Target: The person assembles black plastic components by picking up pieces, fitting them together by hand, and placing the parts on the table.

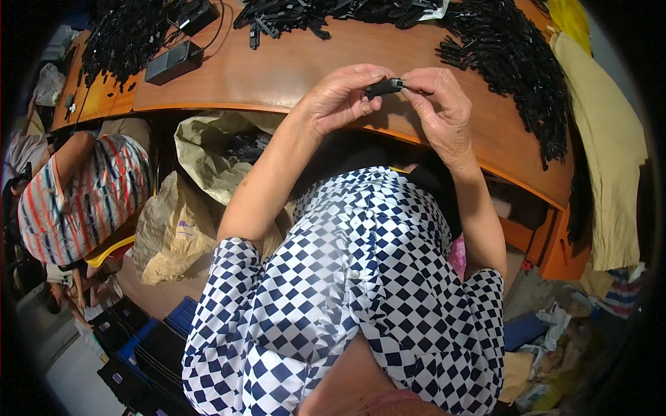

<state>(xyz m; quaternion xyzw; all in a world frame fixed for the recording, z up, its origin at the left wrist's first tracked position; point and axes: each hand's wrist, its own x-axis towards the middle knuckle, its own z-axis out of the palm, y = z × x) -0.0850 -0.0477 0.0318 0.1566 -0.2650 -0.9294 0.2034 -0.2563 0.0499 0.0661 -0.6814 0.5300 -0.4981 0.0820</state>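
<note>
Above the near edge of the brown wooden table, both of my hands meet at a small black plastic part. My left hand is closed round its body, thumb on top and fingers beneath. The thumb and forefinger of my right hand pinch at the part's right end, where a small light spot shows. Whether the right fingertips hold a separate small piece there is too small to tell. The part is held roughly level, off the table top.
Heaps of similar black parts lie at the far edge, the right and the far left. A black box with a cable stands left. Sacks slump below the table. A person in a striped shirt sits at left.
</note>
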